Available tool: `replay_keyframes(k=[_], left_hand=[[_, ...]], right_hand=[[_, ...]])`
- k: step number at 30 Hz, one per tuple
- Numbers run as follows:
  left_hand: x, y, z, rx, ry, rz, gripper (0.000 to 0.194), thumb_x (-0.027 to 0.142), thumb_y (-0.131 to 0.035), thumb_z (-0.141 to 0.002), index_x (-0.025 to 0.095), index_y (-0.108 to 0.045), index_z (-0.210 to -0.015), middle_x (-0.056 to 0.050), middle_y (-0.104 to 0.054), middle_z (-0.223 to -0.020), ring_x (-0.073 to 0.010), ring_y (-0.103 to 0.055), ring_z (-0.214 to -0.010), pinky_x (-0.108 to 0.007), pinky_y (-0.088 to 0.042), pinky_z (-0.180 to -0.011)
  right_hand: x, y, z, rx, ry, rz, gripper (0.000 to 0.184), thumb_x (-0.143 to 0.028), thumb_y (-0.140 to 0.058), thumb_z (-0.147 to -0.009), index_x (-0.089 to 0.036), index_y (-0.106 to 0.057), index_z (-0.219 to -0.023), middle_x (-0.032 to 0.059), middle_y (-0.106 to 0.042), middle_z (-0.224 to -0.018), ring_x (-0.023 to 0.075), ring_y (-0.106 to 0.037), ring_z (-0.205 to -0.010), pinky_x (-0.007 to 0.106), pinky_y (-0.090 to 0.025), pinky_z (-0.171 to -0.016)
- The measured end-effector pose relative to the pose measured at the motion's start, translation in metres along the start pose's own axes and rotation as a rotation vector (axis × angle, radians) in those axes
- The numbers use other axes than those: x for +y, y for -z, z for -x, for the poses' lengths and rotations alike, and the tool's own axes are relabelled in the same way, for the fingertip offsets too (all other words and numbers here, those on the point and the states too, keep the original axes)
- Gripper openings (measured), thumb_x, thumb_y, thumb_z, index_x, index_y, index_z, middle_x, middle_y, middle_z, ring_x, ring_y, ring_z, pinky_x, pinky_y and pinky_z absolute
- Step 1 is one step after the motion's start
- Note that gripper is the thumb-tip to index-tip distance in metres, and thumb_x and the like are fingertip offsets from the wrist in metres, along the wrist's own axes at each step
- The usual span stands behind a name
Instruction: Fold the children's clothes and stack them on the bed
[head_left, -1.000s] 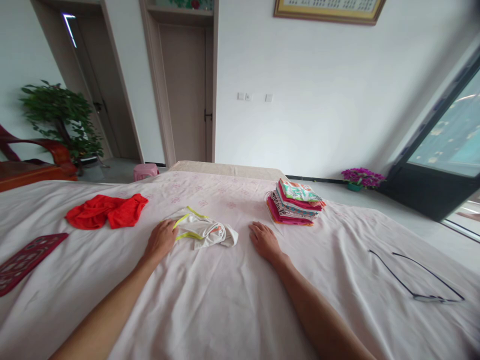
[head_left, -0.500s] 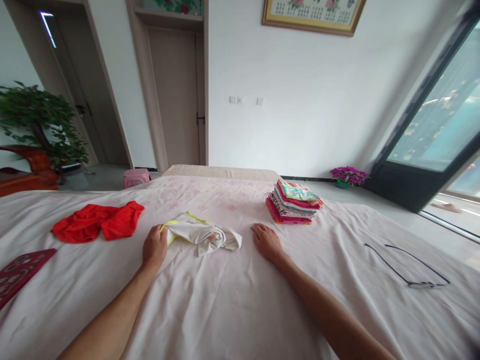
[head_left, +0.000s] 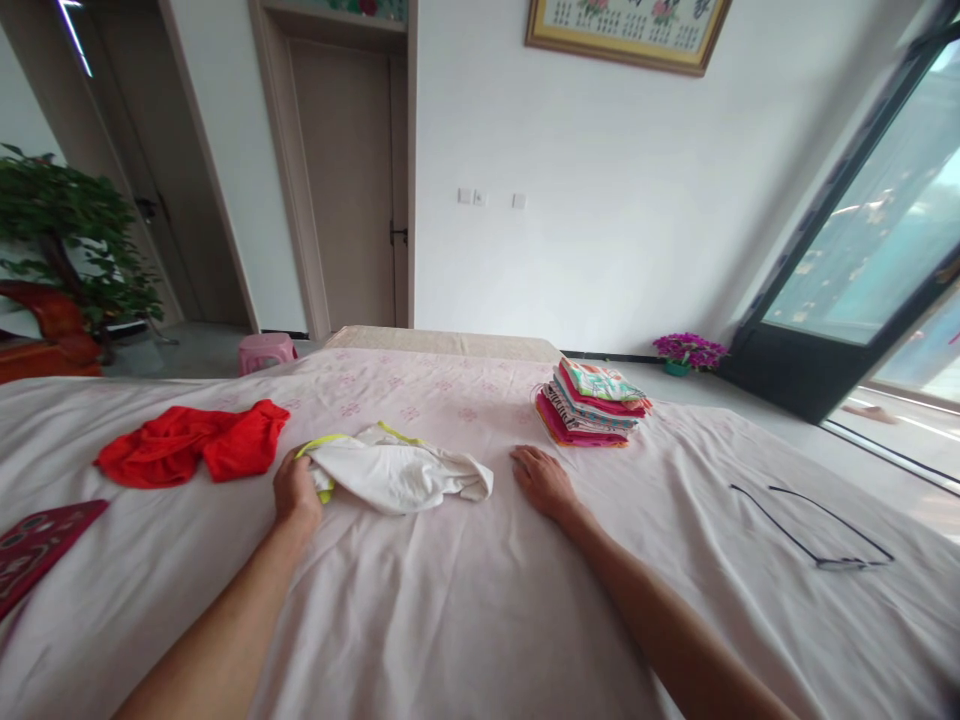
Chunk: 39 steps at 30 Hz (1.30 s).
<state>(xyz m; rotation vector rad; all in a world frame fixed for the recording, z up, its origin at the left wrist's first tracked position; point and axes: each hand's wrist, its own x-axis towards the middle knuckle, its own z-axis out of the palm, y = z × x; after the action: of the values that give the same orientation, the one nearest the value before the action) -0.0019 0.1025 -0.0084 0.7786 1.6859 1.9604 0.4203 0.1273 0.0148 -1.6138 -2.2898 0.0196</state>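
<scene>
A crumpled white garment with yellow-green trim [head_left: 397,475] lies on the pale pink bedsheet [head_left: 465,620]. My left hand [head_left: 298,490] is closed on its left end, gripping the trimmed edge. My right hand [head_left: 545,482] rests palm down on the sheet, fingers stretched out, a little right of the garment and not touching it. Just beyond my right hand stands a stack of folded colourful clothes [head_left: 592,405]. Left of my left hand lies a bunched red garment [head_left: 195,445].
Eyeglasses [head_left: 840,560] lie on the sheet at the right. A dark red flat item [head_left: 45,550] sits at the left edge. Beyond the bed are a pink stool [head_left: 267,352], a leafy plant [head_left: 67,240], purple flowers [head_left: 686,350] and a glass door [head_left: 840,260].
My left hand has moved slightly left, holding the white garment's end. The garment's twisted middle has opened out and lies flatter. My right hand stays flat on the sheet.
</scene>
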Motion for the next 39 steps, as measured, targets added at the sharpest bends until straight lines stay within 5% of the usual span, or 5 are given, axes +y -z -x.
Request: replay_keyframes(k=[6,15,25,33,39], left_hand=[[0.002,0.000,0.003,-0.083,0.051,0.093,0.035,0.030,-0.045,-0.056,0.019,-0.056,-0.088,-0.001,-0.061,-0.078,-0.0181,-0.062,-0.073,-0.028,-0.051,-0.064],[0.003,-0.002,0.014,-0.185,-0.054,-0.053,0.025,0.037,-0.044,-0.076,0.020,-0.059,-0.084,-0.001,-0.064,-0.080,-0.0202,-0.060,-0.078,-0.029,-0.049,-0.068],[0.005,0.001,0.019,-0.113,-0.091,-0.154,0.024,0.042,-0.046,-0.084,0.021,-0.059,-0.084,0.000,-0.061,-0.079,-0.0186,-0.057,-0.079,-0.028,-0.048,-0.071],[0.005,-0.011,0.019,-0.172,0.026,0.059,0.054,0.041,-0.059,-0.077,0.024,-0.055,-0.128,-0.005,-0.061,-0.129,-0.0211,-0.062,-0.114,-0.032,-0.051,-0.094],[0.029,-0.006,0.020,-0.277,-0.264,-0.570,0.048,0.044,-0.055,-0.080,0.018,-0.059,-0.120,-0.014,-0.060,-0.130,-0.0287,-0.053,-0.125,-0.040,-0.042,-0.104]], right_hand=[[0.002,0.002,0.000,-0.025,0.032,-0.032,0.041,-0.038,-0.037,-0.100,-0.024,-0.062,-0.128,0.0064,-0.057,-0.138,0.0199,-0.051,-0.126,0.033,-0.034,-0.108],[-0.003,0.010,0.005,-0.007,0.162,-0.165,0.045,-0.045,-0.033,-0.101,-0.023,-0.066,-0.122,0.0068,-0.067,-0.124,0.0215,-0.058,-0.114,0.034,-0.040,-0.101],[-0.080,0.000,-0.021,-0.110,0.115,-0.316,0.058,-0.015,-0.057,-0.077,-0.021,-0.058,-0.135,0.0081,-0.067,-0.121,0.0230,-0.060,-0.109,0.031,-0.044,-0.096],[-0.138,0.023,0.019,-0.825,0.286,-1.208,0.046,-0.039,-0.062,-0.086,-0.018,-0.064,-0.126,0.0056,-0.071,-0.098,0.0165,-0.067,-0.080,0.026,-0.051,-0.068],[-0.122,0.006,-0.016,-0.235,0.294,-0.594,0.045,-0.008,-0.054,-0.082,-0.023,-0.067,-0.122,0.0064,-0.068,-0.114,0.0167,-0.065,-0.092,0.029,-0.051,-0.085]])
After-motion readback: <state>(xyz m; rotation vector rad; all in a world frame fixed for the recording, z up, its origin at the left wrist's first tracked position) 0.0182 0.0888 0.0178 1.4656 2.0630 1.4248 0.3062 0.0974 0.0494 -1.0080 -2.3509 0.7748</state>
